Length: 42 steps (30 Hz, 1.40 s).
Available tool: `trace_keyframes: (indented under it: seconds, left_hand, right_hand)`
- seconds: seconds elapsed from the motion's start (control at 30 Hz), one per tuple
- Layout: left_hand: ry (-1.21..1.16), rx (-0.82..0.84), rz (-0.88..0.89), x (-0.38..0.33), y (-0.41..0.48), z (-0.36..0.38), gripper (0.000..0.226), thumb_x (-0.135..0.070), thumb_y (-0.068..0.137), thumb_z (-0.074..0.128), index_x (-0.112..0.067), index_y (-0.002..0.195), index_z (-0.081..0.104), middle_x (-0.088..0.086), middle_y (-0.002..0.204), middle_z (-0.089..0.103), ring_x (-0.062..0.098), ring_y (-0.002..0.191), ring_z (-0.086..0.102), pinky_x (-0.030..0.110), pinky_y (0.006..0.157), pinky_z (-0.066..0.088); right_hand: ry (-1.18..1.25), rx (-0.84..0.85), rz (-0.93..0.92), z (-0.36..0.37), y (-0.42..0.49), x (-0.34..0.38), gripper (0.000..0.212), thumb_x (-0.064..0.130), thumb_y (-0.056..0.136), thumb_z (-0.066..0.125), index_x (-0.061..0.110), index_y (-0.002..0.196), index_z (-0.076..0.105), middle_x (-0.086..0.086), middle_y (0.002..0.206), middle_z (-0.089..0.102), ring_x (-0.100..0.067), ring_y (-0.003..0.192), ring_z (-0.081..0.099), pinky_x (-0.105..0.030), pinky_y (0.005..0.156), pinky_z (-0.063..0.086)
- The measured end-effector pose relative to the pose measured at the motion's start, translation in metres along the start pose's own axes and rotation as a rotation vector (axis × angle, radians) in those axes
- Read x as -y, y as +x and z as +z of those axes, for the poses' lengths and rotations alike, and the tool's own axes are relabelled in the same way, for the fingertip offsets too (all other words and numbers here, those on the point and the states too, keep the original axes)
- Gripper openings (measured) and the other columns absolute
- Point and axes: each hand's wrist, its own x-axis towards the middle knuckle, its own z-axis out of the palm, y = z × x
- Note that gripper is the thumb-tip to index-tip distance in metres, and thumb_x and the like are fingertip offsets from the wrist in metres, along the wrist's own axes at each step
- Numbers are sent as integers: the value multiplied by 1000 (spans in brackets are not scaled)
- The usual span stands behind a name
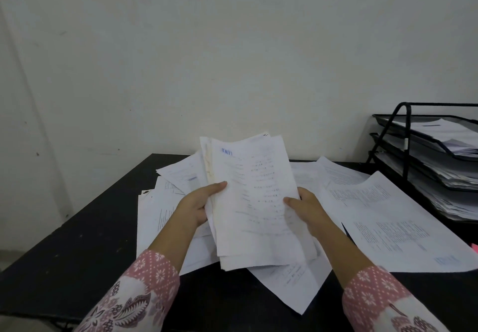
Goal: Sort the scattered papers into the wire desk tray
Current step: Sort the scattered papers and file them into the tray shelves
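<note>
Loose printed sheets (pixel 382 218) lie strewn over the black desk (pixel 85 241) beneath the hands; the black three-tier wire tray (pixel 406 135), already stacked with paper, stands far right. The left hand (pixel 199 206) and right hand (pixel 306 209) grip a white paper sheaf (pixel 254 202) by its side edges above the desk, long axis pointing away, blue letterhead at the far end.

A single head-worn view looks forward and down from close above the near edge of the black counter (pixel 77 241), facing the pale wall (pixel 232 47) behind.
</note>
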Motion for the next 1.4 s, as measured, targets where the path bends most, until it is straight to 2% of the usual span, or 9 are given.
trace_keyframes:
  seconds: [0.1,0.17,0.5,0.67,0.77,1.0,1.13,1.27,1.4]
  left_hand:
    - [79,52,143,-7,-3,11,19,-5,84,66,-7,103,65,10,96,71,27,90,66,39,75,57]
    - [153,59,266,-15,-3,17,27,-6,85,66,-10,111,62,10,107,69,28,98,65,41,83,54]
    - [330,243,508,-40,-6,43,27,-11,87,61,-17,113,59,0,103,71,16,89,70,29,72,58]
    - [311,161,601,-38,-5,50,19,-18,86,63,-22,104,61,-2,100,70,18,89,68,34,77,57]
    - [320,41,663,-27,-4,54,36,-25,80,70,-18,113,57,-4,103,67,13,91,66,29,72,57]
    - [394,-50,633,-2,0,51,47,-23,85,67,-16,127,46,0,117,58,18,106,57,33,85,50]
    - [389,-47,618,3,-3,57,46,-20,91,60,-15,133,42,-2,115,55,16,102,54,23,74,47]
    - [341,-9,623,1,-4,64,34,-17,90,60,-20,121,46,-5,108,59,17,99,58,27,74,51]
    - [464,15,677,3,-3,82,39,-11,93,55,-15,130,41,-2,116,53,16,104,53,29,83,45]
  right_hand:
    - [102,-20,17,-5,2,3,21,11,94,53,10,114,56,-5,112,61,-22,100,57,-32,84,45]
    - [159,-22,21,-10,2,6,20,16,94,54,11,113,56,-6,114,62,-24,102,58,-36,89,48]
    - [423,-44,-219,-44,6,36,55,25,83,69,18,129,40,0,122,59,-21,115,56,-44,102,44]
    - [328,-70,-346,-53,0,55,28,17,88,62,16,116,58,-3,113,66,-21,105,63,-38,91,51]
    - [201,-147,-355,-50,0,55,12,17,92,57,17,104,58,-8,108,65,-20,95,63,-39,85,54]
    - [100,-122,-310,-41,-7,51,14,12,96,48,16,109,47,2,103,59,-14,92,58,-27,75,48]
    - [77,-117,-279,-41,-10,51,26,13,96,46,19,117,31,-3,113,52,-20,100,55,-30,74,46]
    - [-12,-152,-300,-49,-12,55,20,8,96,43,10,115,47,-9,111,58,-26,101,57,-33,79,49]
    - [0,-193,-323,-68,-18,57,10,9,94,46,13,103,49,-3,97,57,-19,87,54,-24,69,46]
